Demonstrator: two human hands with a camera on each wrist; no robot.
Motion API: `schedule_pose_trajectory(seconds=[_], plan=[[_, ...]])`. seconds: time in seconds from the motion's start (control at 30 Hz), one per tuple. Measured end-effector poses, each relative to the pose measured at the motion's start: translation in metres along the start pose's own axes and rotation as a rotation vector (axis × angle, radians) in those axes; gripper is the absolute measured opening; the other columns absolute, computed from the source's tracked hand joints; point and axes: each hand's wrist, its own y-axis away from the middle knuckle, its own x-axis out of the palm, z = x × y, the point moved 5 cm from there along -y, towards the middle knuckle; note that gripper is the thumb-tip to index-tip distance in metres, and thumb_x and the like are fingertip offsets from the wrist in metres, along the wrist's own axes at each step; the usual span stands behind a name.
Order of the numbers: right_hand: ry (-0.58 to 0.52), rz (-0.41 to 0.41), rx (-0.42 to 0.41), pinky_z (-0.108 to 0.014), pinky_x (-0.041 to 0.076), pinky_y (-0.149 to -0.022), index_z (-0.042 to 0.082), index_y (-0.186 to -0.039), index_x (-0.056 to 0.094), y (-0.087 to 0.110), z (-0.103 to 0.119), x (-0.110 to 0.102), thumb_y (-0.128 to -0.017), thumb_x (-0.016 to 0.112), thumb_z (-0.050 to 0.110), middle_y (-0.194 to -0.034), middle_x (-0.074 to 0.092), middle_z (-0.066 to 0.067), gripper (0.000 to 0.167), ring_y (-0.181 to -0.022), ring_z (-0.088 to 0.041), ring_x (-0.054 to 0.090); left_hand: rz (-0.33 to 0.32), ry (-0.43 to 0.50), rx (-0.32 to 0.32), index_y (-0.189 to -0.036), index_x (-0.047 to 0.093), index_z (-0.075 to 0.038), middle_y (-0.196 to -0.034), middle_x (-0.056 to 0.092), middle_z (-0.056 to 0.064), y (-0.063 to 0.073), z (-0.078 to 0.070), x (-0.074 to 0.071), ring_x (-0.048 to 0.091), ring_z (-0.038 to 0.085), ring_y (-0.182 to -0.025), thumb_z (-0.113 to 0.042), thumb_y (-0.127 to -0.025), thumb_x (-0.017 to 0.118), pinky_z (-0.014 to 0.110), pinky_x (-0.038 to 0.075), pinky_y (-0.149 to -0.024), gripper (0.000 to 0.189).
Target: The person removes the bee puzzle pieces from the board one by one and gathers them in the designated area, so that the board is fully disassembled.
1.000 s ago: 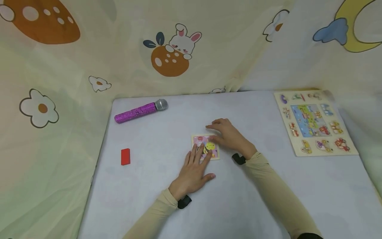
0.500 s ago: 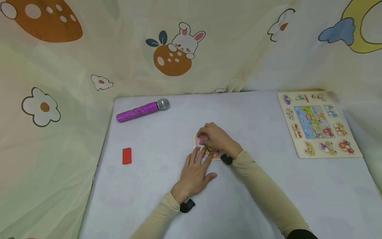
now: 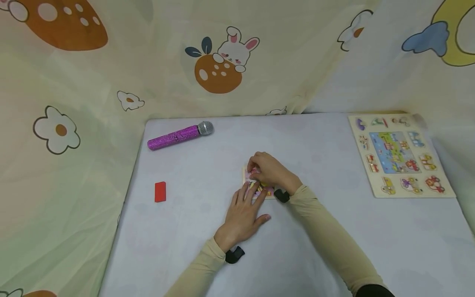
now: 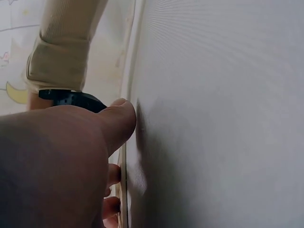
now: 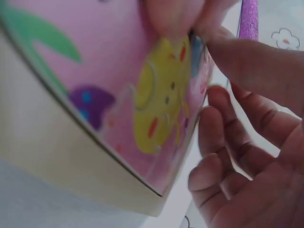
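Note:
A small square picture puzzle [image 3: 246,175] in a pale wooden frame lies flat on the white table. The left hand [image 3: 241,216] rests on its near part, fingers straight and spread, thumb held out to the side over the cloth. Over the far part bends the right hand [image 3: 273,171], its thumb and curled fingers gripping at the puzzle's surface. In the right wrist view, a yellow chick [image 5: 161,95] shows on the pink picture, with left fingertips [image 5: 173,16] pressing above it. The right thumb [image 5: 266,71] reaches close beside them; its tip's contact point is hidden.
A purple glitter microphone [image 3: 178,136] lies at the back left. Nearer sits a red block [image 3: 160,192]. A large puzzle board [image 3: 386,187] with several picture pieces lies at the right. A printed curtain [image 3: 167,62] hangs behind and left of the table.
The right hand came in from the right with its fingers extended and now bends over the puzzle, fingers curled. The left hand stays on the puzzle. The whole head view shifts slightly.

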Motion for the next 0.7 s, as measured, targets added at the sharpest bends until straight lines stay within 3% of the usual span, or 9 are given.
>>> schedule_pose_trajectory(seconds=[0.33, 0.7], plan=[[-0.036, -0.016, -0.019, -0.041, 0.054, -0.09, 0.004, -0.115, 0.075, -0.0019, 0.0005, -0.0007, -0.091, 0.084, 0.008, -0.096, 0.074, -0.004, 0.027, -0.094, -0.022, 0.065, 0.064, 0.016, -0.028, -0.168, 0.033, -0.023, -0.173, 0.026, 0.009, -0.0016, -0.0016, -0.003, 0.017, 0.038, -0.162, -0.059, -0.104, 0.057, 0.052, 0.024, -0.127, 0.077], [0.082, -0.04, -0.004, -0.041, 0.055, -0.086, 0.006, -0.108, 0.081, -0.0002, 0.0077, -0.003, -0.09, 0.086, 0.017, -0.1, 0.074, -0.006, 0.022, -0.096, -0.025, 0.064, 0.074, 0.036, -0.044, -0.168, 0.032, -0.025, -0.173, 0.026, 0.007, -0.0016, -0.0003, -0.002, 0.015, 0.036, -0.163, -0.059, -0.104, 0.057, 0.052, 0.022, -0.128, 0.077]])
